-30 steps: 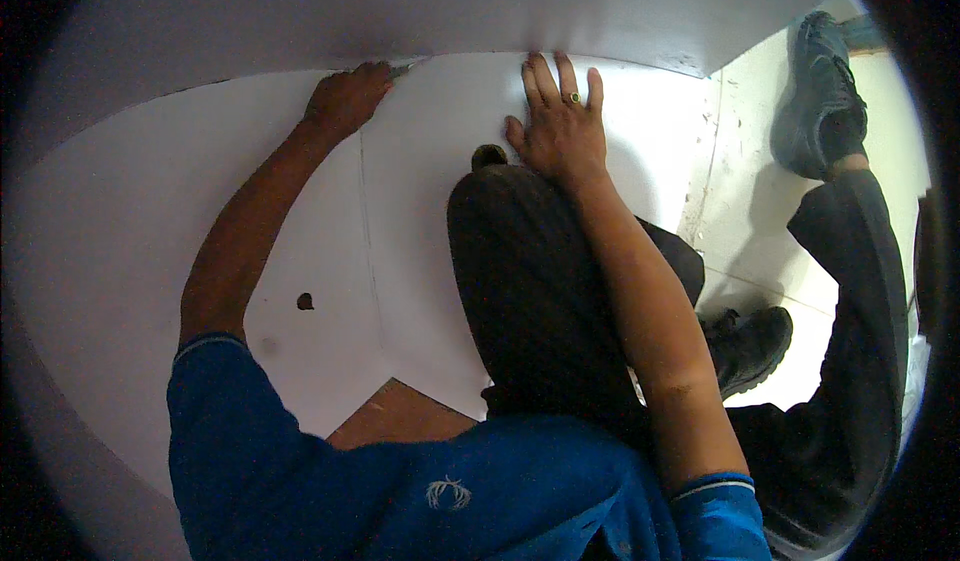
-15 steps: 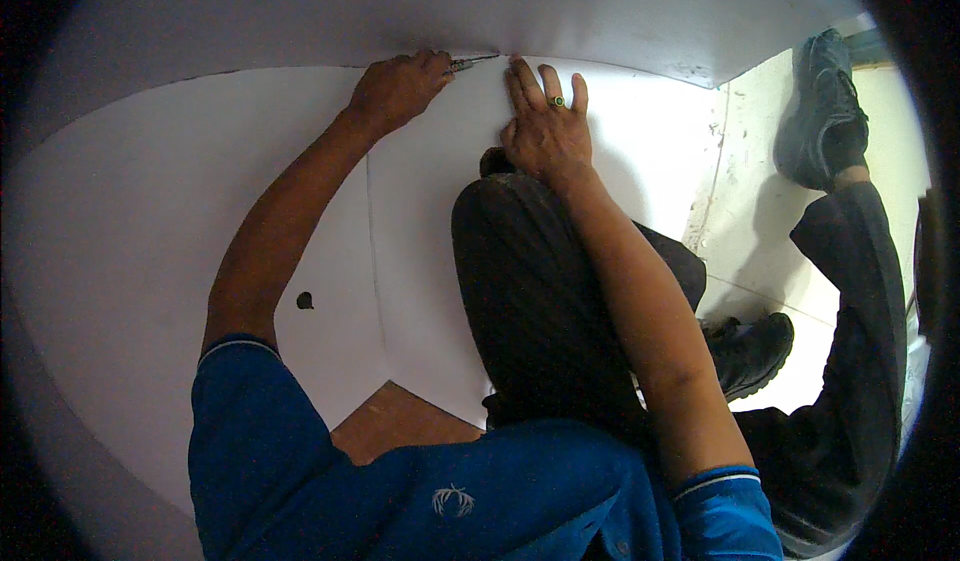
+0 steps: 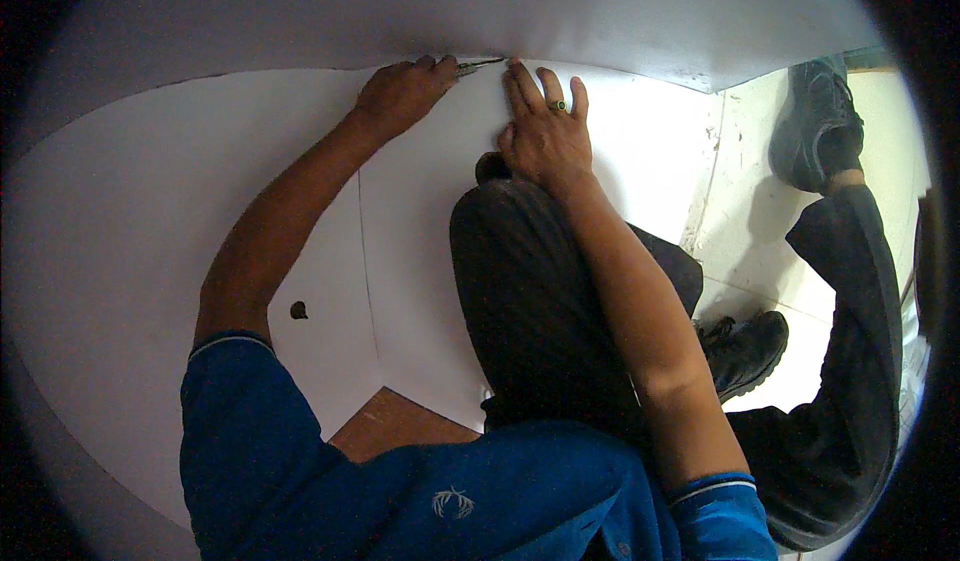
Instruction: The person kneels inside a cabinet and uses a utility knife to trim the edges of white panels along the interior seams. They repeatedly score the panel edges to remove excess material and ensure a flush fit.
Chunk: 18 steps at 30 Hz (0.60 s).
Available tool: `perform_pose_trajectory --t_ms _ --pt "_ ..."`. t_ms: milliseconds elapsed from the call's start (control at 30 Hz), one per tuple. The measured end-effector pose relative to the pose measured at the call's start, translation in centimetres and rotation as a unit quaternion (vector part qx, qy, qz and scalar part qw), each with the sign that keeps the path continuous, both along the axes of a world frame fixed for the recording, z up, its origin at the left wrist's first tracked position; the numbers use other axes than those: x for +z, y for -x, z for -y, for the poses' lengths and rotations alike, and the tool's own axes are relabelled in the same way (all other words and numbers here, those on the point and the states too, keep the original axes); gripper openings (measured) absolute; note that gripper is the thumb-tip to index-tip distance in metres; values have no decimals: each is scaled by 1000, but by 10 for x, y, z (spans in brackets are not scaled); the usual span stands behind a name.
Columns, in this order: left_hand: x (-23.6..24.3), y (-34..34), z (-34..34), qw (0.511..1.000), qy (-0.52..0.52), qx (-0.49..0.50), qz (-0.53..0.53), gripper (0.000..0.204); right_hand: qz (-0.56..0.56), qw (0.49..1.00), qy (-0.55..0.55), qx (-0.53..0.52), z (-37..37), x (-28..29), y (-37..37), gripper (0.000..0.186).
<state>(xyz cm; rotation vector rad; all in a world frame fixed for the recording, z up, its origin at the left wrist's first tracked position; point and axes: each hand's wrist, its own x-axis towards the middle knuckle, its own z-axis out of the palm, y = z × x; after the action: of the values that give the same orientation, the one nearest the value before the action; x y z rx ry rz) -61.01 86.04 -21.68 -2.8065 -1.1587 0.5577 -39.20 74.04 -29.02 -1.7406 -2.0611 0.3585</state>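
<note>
My left hand (image 3: 405,93) is closed around a slim metal knife (image 3: 482,66), which looks like a utility knife. Its thin blade points right, along the line where the white sheet (image 3: 440,261) meets the upright grey-white panel (image 3: 600,11). Most of the handle is hidden in my fist. Just right of the blade tip, my right hand (image 3: 548,136) lies on the sheet with its fingers spread, a ring on one of them. Its index fingertip touches the seam close to the blade.
A dark hole (image 3: 299,310) and a thin straight line mark the sheet. Brown surface (image 3: 395,426) shows through a notch near my body. My bent knee (image 3: 520,251) rises between my arms. Tiled floor (image 3: 750,201), a black shoe (image 3: 750,351) and a dark-shod leg (image 3: 850,281) are at right.
The knife and my left hand have shifted very slightly right and down, the blade tip now nearer my right fingertips. My right hand stays almost in place.
</note>
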Motion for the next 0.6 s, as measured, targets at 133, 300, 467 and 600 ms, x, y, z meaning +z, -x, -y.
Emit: perform_pose_trajectory --t_ms 133,300,467,600 --pt "-2 11 -9 999 -5 -47 6 26 -20 1000 1 7 2 -1 1 70" --pt "6 32 -13 998 -6 -49 -32 26 -18 1000 -4 11 3 -4 -2 73" --pt "27 102 -11 996 -59 -49 -47 29 -2 1000 29 5 1 4 1 74" --pt "44 36 15 996 -27 71 -35 31 34 999 14 15 2 3 0 74"
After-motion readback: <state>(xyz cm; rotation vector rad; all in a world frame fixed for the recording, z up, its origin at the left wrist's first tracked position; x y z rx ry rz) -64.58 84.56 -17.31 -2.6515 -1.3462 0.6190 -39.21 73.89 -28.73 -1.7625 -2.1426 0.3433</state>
